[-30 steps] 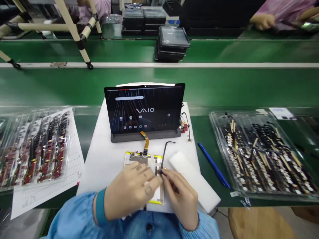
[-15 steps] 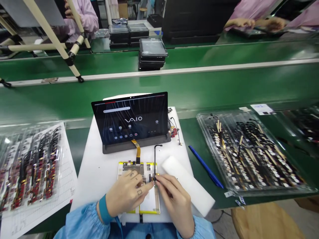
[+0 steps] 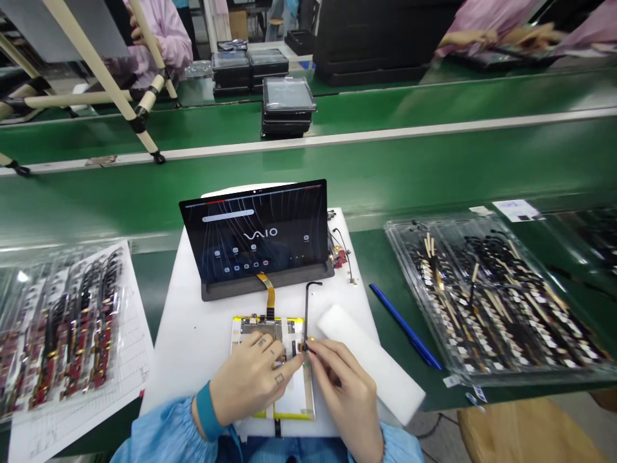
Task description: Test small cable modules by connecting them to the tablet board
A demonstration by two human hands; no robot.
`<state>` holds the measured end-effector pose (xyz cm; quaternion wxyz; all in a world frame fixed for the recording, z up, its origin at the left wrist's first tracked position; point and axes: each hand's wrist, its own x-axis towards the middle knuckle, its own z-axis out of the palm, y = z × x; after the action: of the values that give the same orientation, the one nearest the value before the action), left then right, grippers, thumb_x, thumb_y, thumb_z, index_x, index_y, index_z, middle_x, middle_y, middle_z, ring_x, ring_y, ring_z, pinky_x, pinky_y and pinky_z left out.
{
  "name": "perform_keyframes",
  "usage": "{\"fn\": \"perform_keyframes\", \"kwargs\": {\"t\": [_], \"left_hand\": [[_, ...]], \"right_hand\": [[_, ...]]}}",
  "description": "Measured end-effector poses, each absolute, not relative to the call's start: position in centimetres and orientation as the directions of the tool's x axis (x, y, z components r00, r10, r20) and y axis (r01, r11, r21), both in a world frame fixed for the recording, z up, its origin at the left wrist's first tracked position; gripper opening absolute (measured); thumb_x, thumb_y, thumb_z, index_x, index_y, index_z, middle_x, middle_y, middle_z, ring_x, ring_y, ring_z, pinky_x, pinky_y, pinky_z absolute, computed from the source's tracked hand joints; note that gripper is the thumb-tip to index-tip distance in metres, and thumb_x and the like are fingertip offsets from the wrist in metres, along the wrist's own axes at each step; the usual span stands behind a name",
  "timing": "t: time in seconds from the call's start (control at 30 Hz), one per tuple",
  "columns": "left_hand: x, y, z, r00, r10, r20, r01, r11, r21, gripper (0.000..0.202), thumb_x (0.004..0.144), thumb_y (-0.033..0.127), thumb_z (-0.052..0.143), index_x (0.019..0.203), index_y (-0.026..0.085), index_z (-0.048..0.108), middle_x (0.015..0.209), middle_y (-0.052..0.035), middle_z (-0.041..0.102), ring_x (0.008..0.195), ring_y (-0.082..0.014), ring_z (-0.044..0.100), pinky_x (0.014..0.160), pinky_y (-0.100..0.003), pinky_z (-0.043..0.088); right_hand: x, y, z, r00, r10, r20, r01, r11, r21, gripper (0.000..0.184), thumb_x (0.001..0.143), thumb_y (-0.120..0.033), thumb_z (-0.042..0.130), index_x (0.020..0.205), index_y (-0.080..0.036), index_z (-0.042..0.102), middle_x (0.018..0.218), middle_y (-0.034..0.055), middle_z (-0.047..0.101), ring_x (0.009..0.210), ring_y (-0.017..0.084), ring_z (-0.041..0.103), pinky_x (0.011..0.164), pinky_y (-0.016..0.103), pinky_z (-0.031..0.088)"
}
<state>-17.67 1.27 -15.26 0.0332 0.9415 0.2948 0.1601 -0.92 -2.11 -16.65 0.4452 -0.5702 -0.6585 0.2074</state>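
A yellow-edged circuit board assembly (image 3: pixel 294 399) lies on a white pad (image 3: pixel 193 334) in front of me. An orange ribbon cable (image 3: pixel 268 290) runs from it up to a lit tablet screen (image 3: pixel 255 235) leaning in a grey stand. My left hand (image 3: pixel 250 379) presses down on the board, fingers curled. My right hand (image 3: pixel 344 386) pinches the lower end of a thin black flex cable (image 3: pixel 307 308) against the board's right side. The cable stands up with a bent top end.
A white foam block (image 3: pixel 371 360) and a blue pen (image 3: pixel 405 326) lie to the right. Clear trays of cable parts sit at the right (image 3: pixel 486 296) and left (image 3: pixel 58 321). Green conveyor belts (image 3: pixel 434 154), stacked black trays (image 3: pixel 286 106) and other people lie beyond.
My view tilted up over the second. The black cable swung from leaning to nearly upright, and both hands stayed on the board.
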Motion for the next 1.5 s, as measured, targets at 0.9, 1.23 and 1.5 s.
{"fn": "perform_keyframes", "kwargs": {"t": [0.9, 1.23, 1.5], "left_hand": [[-13.0, 0.2, -14.4, 0.361, 0.91, 0.203, 0.907, -0.393, 0.15, 0.014, 0.067, 0.006, 0.047, 0.06, 0.018, 0.048, 0.056, -0.0027, 0.055, 0.059, -0.0225, 0.057, 0.057, -0.034, 0.044], [-15.8, 0.3, -15.7, 0.358, 0.909, 0.215, 0.891, -0.401, 0.214, 0.017, 0.078, 0.008, 0.044, 0.065, 0.018, 0.049, 0.064, -0.0023, 0.054, 0.062, -0.0202, 0.052, 0.061, -0.032, 0.041], [-16.9, 0.5, -15.4, 0.428, 0.836, 0.345, 0.796, -0.529, 0.295, 0.02, 0.085, 0.011, 0.039, 0.069, 0.019, 0.047, 0.065, -0.0023, 0.053, 0.061, -0.0185, 0.048, 0.058, -0.03, 0.041]], "right_hand": [[-1.1, -2.3, -16.7, 0.022, 0.938, 0.346, 0.547, 0.278, -0.789, 0.015, 0.086, -0.014, 0.048, 0.093, -0.019, 0.06, 0.083, 0.0036, 0.06, 0.06, 0.01, 0.057, 0.049, 0.019, 0.049], [-1.3, -2.2, -16.6, 0.008, 0.934, 0.357, 0.544, 0.295, -0.785, 0.015, 0.086, -0.013, 0.047, 0.093, -0.018, 0.06, 0.081, 0.0036, 0.059, 0.067, 0.01, 0.059, 0.055, 0.016, 0.051], [-1.3, -2.1, -16.6, 0.002, 0.928, 0.372, 0.567, 0.305, -0.765, 0.014, 0.087, -0.014, 0.047, 0.092, -0.017, 0.06, 0.081, 0.0041, 0.06, 0.065, 0.01, 0.059, 0.046, 0.016, 0.047]]}}
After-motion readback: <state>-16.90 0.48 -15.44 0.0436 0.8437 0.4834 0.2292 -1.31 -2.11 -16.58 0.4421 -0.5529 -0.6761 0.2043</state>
